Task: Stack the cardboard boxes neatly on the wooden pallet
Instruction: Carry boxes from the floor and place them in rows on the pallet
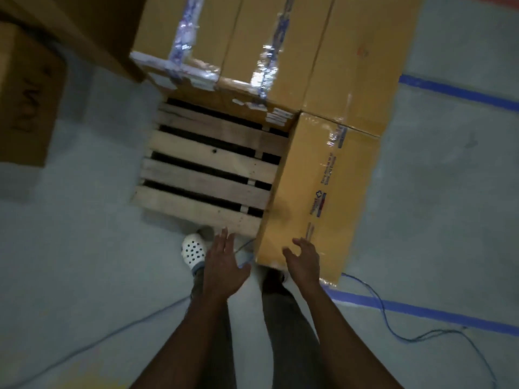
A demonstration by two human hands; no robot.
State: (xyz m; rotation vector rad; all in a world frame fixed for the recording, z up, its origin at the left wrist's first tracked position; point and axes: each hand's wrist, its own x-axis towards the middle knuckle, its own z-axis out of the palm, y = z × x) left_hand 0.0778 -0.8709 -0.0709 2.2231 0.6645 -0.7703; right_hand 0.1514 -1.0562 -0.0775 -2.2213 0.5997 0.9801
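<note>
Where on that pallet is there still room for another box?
The near-left slats of the wooden pallet are free, bordered by the taped boxes behind and the long box on the right. The far and right sides are full. Bare floor lies left of the pallet.

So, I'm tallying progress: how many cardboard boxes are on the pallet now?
4: in the far row, the left box, middle box and right box, plus the near-right box. Any beyond the frame's top edge would be hidden.
</note>
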